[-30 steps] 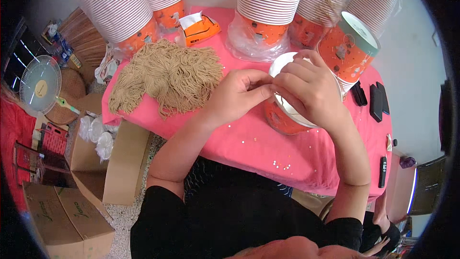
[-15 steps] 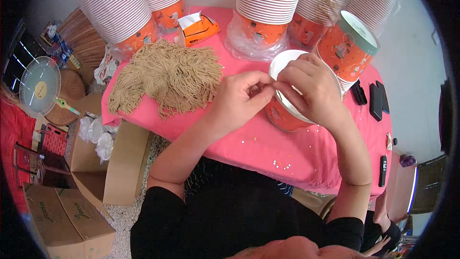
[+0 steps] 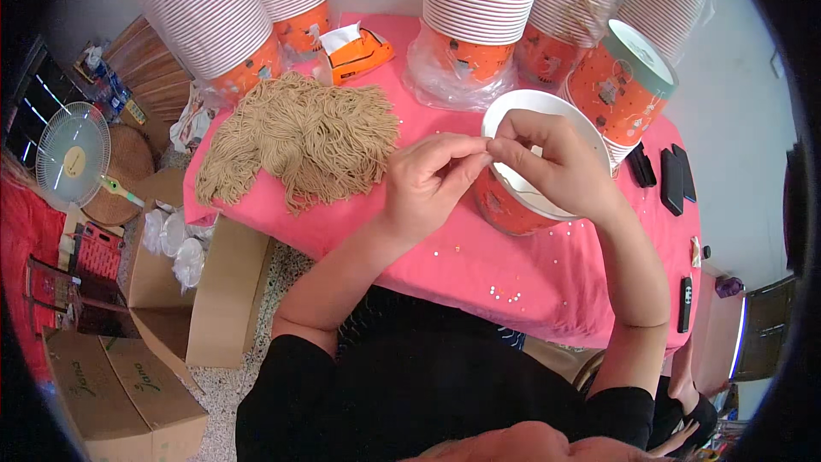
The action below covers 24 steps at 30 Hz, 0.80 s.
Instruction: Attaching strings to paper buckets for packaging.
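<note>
Over a white-lined orange paper bucket [image 3: 516,213], my left hand [image 3: 429,181] and my right hand [image 3: 560,162] meet at their fingertips. Both are closed in a pinch, thumb against forefinger. Whatever lies between the fingertips is too small to make out. My right hand covers part of the bucket's opening, and a thin light strand seems to show against its inner wall. To the left of my left hand lies a heap of tan cords [image 3: 299,141] on the pink cloth [image 3: 410,269].
Tall stacks of orange-and-white paper buckets [image 3: 483,0] line the back. A tissue pack [image 3: 357,56] lies before them. A green-rimmed bucket [image 3: 617,85], black phone-like objects [image 3: 676,181] and a remote [image 3: 685,305] are right. Small white beads [image 3: 505,294] dot the cloth. Open cardboard box [image 3: 227,299] at left.
My right hand's fingers have shifted slightly, baring more of the bucket's inside. The fingertips of both hands stay together.
</note>
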Each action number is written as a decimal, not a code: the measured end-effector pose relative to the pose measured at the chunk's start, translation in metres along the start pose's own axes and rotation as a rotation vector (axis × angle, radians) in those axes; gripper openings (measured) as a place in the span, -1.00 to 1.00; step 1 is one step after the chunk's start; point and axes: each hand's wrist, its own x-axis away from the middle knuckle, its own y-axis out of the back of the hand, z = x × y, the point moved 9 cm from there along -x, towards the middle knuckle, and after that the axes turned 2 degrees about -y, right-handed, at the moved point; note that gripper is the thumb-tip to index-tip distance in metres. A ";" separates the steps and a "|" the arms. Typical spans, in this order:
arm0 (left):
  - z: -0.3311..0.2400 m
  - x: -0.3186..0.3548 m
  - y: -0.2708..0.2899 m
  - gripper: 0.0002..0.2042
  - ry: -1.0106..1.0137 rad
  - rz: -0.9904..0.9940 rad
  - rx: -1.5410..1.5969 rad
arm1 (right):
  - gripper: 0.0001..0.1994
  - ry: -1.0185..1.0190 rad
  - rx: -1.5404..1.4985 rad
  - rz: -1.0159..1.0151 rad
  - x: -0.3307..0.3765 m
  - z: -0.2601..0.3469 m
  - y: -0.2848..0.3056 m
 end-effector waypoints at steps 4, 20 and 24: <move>0.029 0.010 -0.003 -0.90 0.237 -0.031 0.265 | -0.79 -0.087 0.000 -0.005 -0.003 -0.003 0.002; 0.055 0.032 -0.040 -0.93 0.966 0.298 1.186 | -0.88 0.133 -0.029 -0.131 0.006 0.012 0.000; 0.057 0.033 -0.038 -0.93 0.991 0.226 1.169 | -0.86 0.447 0.243 -0.275 0.014 0.035 0.005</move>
